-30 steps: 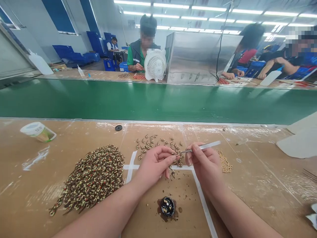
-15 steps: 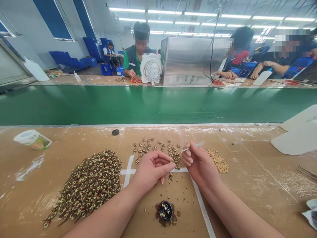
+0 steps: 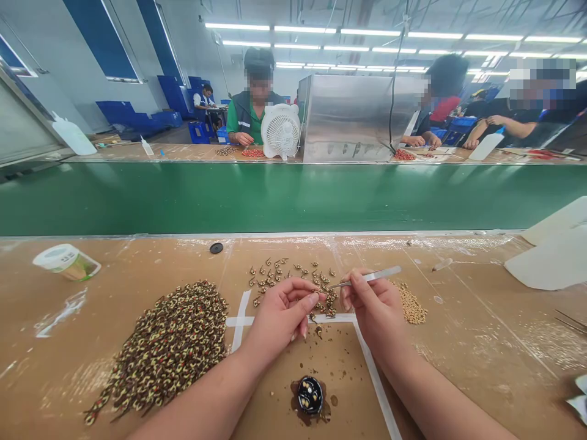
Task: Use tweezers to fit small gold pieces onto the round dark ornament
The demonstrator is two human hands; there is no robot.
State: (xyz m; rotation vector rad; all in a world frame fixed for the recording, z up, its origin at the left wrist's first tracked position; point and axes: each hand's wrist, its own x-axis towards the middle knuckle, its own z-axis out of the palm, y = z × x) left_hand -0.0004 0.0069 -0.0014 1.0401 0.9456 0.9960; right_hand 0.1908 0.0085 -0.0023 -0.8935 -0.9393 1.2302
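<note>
My left hand [image 3: 282, 315] is closed in a pinch on a small brown-and-cream piece [image 3: 316, 293], mostly covered by the fingertips. Between the fingers of my right hand [image 3: 378, 308] are metal tweezers [image 3: 384, 273], their tips pointing left, close to the left fingertips. Just beyond the hands, similar curled pieces [image 3: 277, 272] lie spread on the table. A large heap of brown, cream and red-flecked pieces [image 3: 172, 351] sits left of my left forearm. Past my right hand is a pile of small beige beads [image 3: 413, 307]. Below both hands stands a little black cup [image 3: 310, 396] with glossy dark liquid and a few beads.
White tape strips [image 3: 376, 382] mark the brown tabletop. A clear plastic cup [image 3: 68, 263] lies at the left, a black disc [image 3: 216, 248] farther back. White plastic containers [image 3: 545, 260] are at right. A green belt [image 3: 275, 198] separates me from co-workers, a white fan [image 3: 280, 131] and a metal box [image 3: 358, 119].
The tweezers have turned in my right hand, so their tips now reach toward the left fingertips. My left hand keeps its pinch. The whole view has shifted slightly.
</note>
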